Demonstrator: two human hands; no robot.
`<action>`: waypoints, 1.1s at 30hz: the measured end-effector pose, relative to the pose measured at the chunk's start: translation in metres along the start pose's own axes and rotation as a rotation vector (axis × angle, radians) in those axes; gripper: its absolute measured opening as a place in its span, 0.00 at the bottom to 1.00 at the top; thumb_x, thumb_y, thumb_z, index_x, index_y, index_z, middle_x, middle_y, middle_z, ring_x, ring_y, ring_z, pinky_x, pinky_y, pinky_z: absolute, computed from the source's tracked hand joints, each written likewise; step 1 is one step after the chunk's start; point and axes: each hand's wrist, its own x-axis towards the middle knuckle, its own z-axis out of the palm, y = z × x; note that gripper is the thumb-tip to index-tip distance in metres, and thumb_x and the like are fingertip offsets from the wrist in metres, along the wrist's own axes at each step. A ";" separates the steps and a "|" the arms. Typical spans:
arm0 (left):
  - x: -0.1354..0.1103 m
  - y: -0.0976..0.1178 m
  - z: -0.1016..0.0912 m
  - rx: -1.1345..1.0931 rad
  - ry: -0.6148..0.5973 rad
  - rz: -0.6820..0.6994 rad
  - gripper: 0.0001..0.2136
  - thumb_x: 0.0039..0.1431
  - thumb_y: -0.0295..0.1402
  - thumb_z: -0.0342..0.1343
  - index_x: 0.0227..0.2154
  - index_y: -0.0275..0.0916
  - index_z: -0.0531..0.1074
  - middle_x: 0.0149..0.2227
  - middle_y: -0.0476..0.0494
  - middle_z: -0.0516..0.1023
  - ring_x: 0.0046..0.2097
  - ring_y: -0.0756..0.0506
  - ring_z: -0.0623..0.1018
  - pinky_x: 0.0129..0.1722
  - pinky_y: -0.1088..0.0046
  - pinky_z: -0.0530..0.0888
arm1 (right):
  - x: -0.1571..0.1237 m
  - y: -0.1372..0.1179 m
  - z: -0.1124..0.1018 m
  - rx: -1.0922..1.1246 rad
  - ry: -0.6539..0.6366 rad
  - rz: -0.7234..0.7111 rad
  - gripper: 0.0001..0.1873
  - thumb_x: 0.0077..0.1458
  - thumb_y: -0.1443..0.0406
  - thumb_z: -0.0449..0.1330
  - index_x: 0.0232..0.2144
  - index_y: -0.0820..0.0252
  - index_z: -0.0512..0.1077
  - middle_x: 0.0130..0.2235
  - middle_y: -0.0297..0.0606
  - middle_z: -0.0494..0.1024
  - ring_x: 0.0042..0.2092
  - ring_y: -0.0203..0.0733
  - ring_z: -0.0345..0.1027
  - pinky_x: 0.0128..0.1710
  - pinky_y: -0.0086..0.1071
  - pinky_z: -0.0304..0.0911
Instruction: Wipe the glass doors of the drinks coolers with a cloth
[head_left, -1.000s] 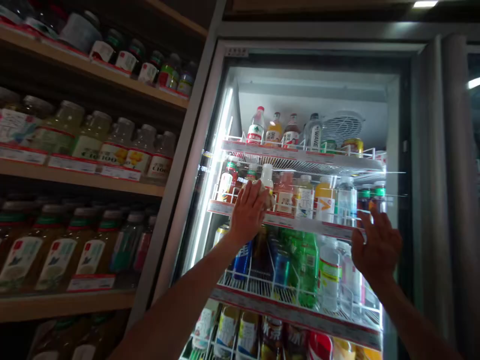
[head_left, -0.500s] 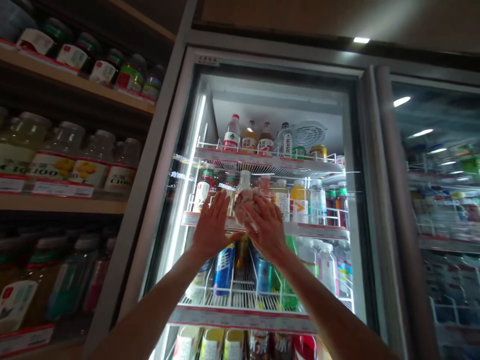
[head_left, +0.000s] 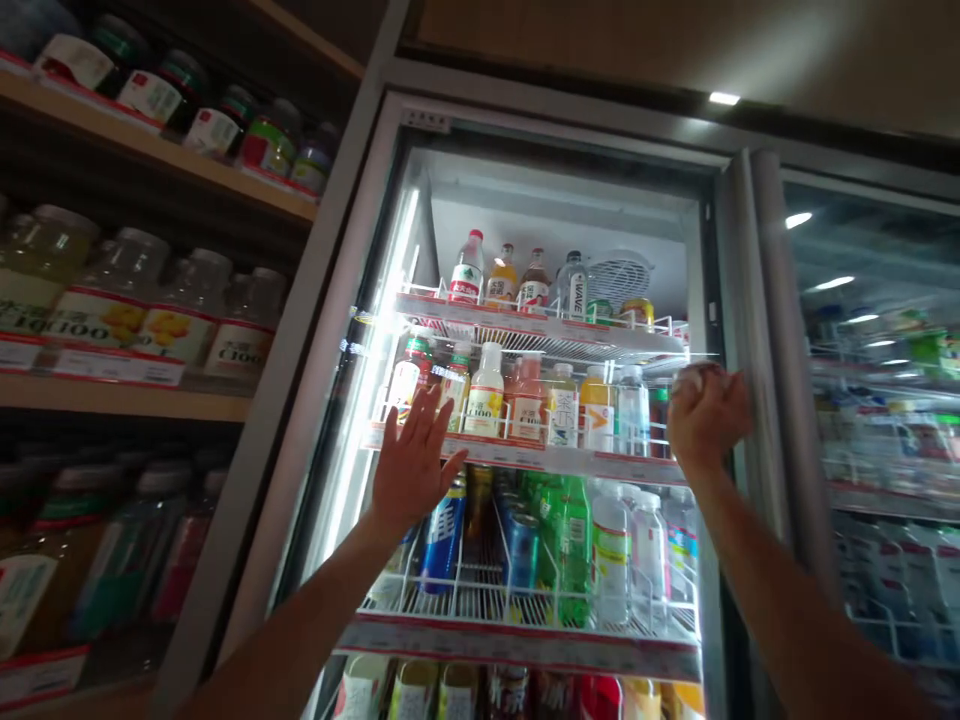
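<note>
I face a lit drinks fridge (head_left: 375,250) with a glass door. My left hand (head_left: 414,462) lies flat on the glass, fingers spread, in front of the second shelf (head_left: 525,458) of bottles. My right hand (head_left: 706,418) is closed round a pale crumpled cloth (head_left: 691,380), pressed against the glass at the door's right edge, level with the same shelf. Behind the glass stand a white bottle with a yellow label (head_left: 486,392) and an orange-capped bottle (head_left: 598,405).
Wooden shelves (head_left: 127,397) of large bottles and jars run along the left. A second glass-door fridge (head_left: 877,400) stands to the right, beyond a grey post (head_left: 765,330). Lower fridge shelves hold green bottles, cans and clear bottles.
The cloth went from my left hand to my right where the hands met at mid-door. My right hand then carried it to the door's right edge; my left hand stayed flat on the glass.
</note>
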 end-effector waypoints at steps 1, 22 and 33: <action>0.000 0.000 0.000 0.001 -0.002 0.000 0.31 0.63 0.44 0.43 0.64 0.37 0.41 0.64 0.35 0.53 0.65 0.38 0.52 0.62 0.52 0.49 | -0.005 -0.006 0.000 0.026 0.007 0.010 0.23 0.58 0.62 0.44 0.51 0.70 0.64 0.57 0.62 0.60 0.58 0.62 0.53 0.49 0.63 0.52; -0.002 -0.004 -0.002 -0.028 -0.024 -0.013 0.30 0.63 0.44 0.42 0.64 0.41 0.39 0.64 0.38 0.52 0.65 0.40 0.52 0.62 0.53 0.48 | -0.074 -0.062 -0.012 0.128 -0.119 -0.124 0.19 0.57 0.65 0.49 0.51 0.55 0.67 0.61 0.45 0.59 0.62 0.52 0.50 0.55 0.52 0.55; -0.003 -0.001 -0.002 -0.051 -0.037 -0.053 0.30 0.63 0.46 0.38 0.64 0.40 0.42 0.65 0.38 0.51 0.66 0.40 0.50 0.63 0.53 0.46 | -0.080 0.040 -0.030 -0.006 0.014 0.079 0.23 0.57 0.62 0.47 0.52 0.67 0.66 0.60 0.56 0.57 0.60 0.58 0.53 0.54 0.55 0.54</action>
